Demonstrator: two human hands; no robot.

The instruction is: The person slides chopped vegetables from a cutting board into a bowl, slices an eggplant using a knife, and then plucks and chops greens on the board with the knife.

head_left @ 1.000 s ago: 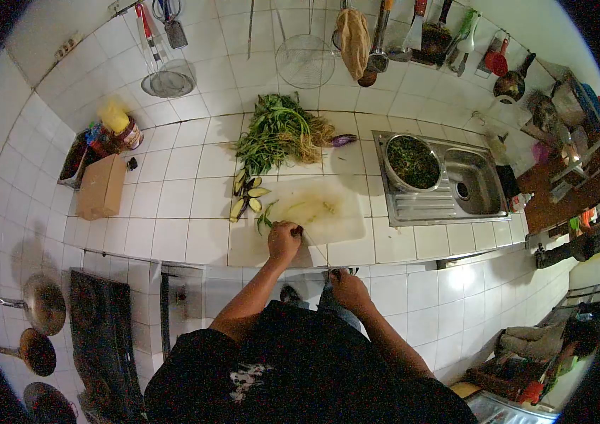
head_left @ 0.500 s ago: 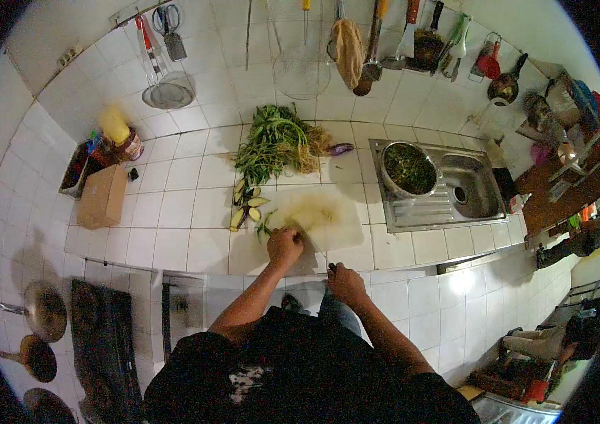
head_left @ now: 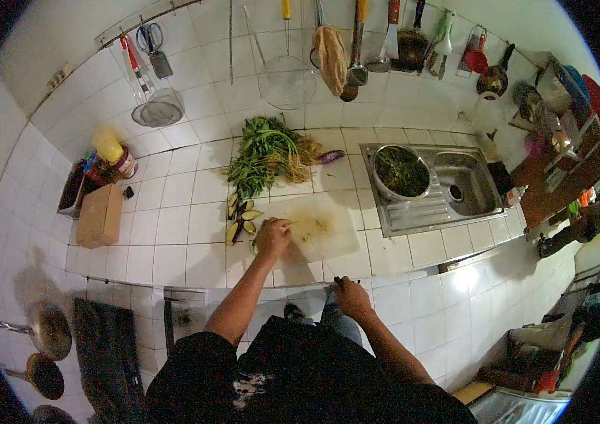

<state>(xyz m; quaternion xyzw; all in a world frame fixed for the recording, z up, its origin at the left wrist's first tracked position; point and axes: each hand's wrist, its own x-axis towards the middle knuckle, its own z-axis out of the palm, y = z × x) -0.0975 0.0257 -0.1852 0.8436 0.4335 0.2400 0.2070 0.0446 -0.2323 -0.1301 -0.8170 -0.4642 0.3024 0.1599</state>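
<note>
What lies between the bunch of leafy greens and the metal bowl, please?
In the head view, a purple eggplant lies there, close to the roots, then white tiles and the sink's edge.

Two hands (head_left: pixel 272 237), one cutting board (head_left: pixel 335 233), perhaps five eggplant pieces (head_left: pixel 251 215).

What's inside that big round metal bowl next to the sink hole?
Green leafy bits cover the inside of the metal bowl. Only their top layer shows; anything deeper, and the bowl's bottom, is hidden underneath.
</note>
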